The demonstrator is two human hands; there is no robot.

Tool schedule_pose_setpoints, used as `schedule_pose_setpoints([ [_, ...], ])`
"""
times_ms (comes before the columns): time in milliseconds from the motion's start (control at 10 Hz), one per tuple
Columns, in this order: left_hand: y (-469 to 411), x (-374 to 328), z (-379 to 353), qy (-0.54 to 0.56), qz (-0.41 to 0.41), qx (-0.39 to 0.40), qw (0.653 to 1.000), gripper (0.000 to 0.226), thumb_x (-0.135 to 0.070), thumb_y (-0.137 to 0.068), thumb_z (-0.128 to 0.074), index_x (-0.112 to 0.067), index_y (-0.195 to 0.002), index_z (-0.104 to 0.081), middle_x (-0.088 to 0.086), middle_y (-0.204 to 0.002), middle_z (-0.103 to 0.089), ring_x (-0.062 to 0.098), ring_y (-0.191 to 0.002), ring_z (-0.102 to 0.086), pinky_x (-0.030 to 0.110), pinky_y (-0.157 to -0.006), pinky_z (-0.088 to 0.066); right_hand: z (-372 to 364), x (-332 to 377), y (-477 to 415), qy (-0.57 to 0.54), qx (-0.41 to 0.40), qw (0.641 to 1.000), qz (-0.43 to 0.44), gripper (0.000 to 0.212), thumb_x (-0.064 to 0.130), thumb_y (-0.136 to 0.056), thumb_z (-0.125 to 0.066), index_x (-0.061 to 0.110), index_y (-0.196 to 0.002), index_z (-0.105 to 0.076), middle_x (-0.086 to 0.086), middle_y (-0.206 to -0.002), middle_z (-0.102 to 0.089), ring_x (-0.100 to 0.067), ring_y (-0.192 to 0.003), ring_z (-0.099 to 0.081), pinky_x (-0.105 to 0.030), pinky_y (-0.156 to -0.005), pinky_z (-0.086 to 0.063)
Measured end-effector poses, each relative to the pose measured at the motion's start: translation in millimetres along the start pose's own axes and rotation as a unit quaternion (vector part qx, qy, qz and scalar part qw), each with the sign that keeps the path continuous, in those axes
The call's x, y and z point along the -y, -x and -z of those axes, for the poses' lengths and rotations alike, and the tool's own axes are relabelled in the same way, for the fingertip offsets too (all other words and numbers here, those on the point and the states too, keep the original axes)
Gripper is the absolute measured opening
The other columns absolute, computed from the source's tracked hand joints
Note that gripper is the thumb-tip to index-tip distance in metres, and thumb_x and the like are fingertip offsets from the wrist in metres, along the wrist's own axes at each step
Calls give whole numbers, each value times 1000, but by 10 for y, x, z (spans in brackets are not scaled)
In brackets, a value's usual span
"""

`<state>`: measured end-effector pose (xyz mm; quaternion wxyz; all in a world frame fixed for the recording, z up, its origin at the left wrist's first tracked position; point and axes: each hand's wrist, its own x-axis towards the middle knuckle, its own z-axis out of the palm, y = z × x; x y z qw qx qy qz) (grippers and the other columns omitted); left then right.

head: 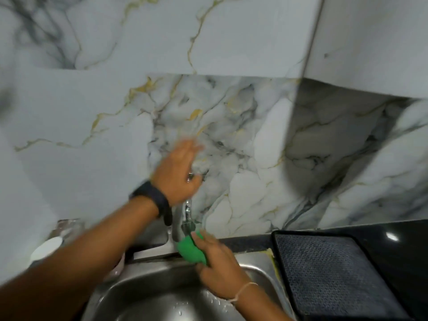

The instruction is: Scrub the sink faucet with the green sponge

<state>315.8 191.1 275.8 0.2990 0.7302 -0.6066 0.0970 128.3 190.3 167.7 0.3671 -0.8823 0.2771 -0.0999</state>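
Observation:
The chrome faucet (187, 214) rises from the back edge of the steel sink (148, 295) against the marble wall. My right hand (220, 267) holds the green sponge (189, 249) pressed against the faucet's lower stem. My left hand (177, 172), with a black band on its wrist, rests on the top of the faucet; its fingers are spread and blurred. Most of the faucet's top is hidden under that hand.
A black drying mat (333, 274) lies on the dark counter right of the sink. A white round container (46, 247) stands left of the sink. The marble backsplash (243, 135) is right behind the faucet, with a wall corner at the right.

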Motion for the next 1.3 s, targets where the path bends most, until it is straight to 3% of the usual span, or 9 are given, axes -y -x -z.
schedule_pose_setpoints([
  [100,727,-586,-631,201,118,67,970,69,-47,-78,-58,-27,-142,-43,-7,-148,-46,9,-137,-41,31,-117,-33,365,-451,390,-376,-1,915,-146,63,4,-64,-72,8,-125,-57,-10,-112,-72,-18,-96,-67,-28,-83,-54],
  [200,1121,-1110,-1206,449,285,171,830,58,-43,-71,-75,-15,-120,-63,0,-117,-69,19,-115,-63,35,-103,-50,728,-958,706,-557,25,807,-194,57,0,-60,-68,-4,-116,-65,-27,-108,-71,-39,-98,-68,-40,-84,-57],
  [300,1186,-1444,-1716,512,363,236,742,10,-9,-90,-68,-11,-85,-76,2,-85,-80,16,-84,-71,24,-77,-60,1050,-1390,904,-591,50,771,-231,54,11,-69,-70,0,-121,-66,-32,-125,-64,-47,-119,-59,-50,-101,-51],
  [500,1010,-1912,-2733,352,431,280,782,29,-43,-84,-73,-15,-82,-78,2,-88,-77,5,-82,-66,19,-80,-51,1360,-2539,1045,-568,-27,747,-345,57,45,-77,-72,-1,-110,-73,-27,-107,-74,-39,-97,-73,-45,-79,-61],
  [600,862,-2140,-3287,343,435,291,780,39,-44,-79,-79,-12,-99,-77,10,-98,-76,19,-97,-67,26,-89,-51,1411,-3168,1041,-461,-144,799,-359,46,-1,-72,-81,-8,-114,-63,-22,-83,-75,-32,-69,-73,-32,-56,-60],
  [700,689,-2339,-3847,361,408,323,774,44,-26,-74,-86,-2,-108,-73,8,-93,-77,17,-99,-67,20,-81,-55,1492,-3720,951,-352,-234,826,-373,45,-14,-74,-76,-6,-113,-56,-25,-95,-69,-27,-77,-64,-36,-71,-57],
  [800,526,-2396,-4261,339,419,324,778,43,-16,-80,-81,0,-117,-67,17,-116,-71,21,-105,-66,26,-90,-52,1529,-4088,763,-282,-262,844,-374,39,-3,-72,-82,2,-100,-55,-25,-99,-71,-29,-81,-66,-42,-81,-55],
  [1100,327,-2513,-4731,69,326,345,877,42,-47,-91,-59,-20,-123,-57,5,-130,-61,26,-122,-57,37,-103,-46,1379,-4539,546,84,-187,896,-393,48,53,-82,-62,22,-118,-58,-7,-112,-68,-27,-105,-60,-36,-90,-49],
  [1300,464,-2190,-4309,69,175,424,886,40,-37,-96,-46,-29,-136,-51,3,-146,-48,24,-133,-47,35,-114,-39,1485,-4249,660,13,-277,862,-425,64,56,-86,-58,6,-125,-54,-21,-124,-65,-36,-115,-59,-41,-98,-48],
])
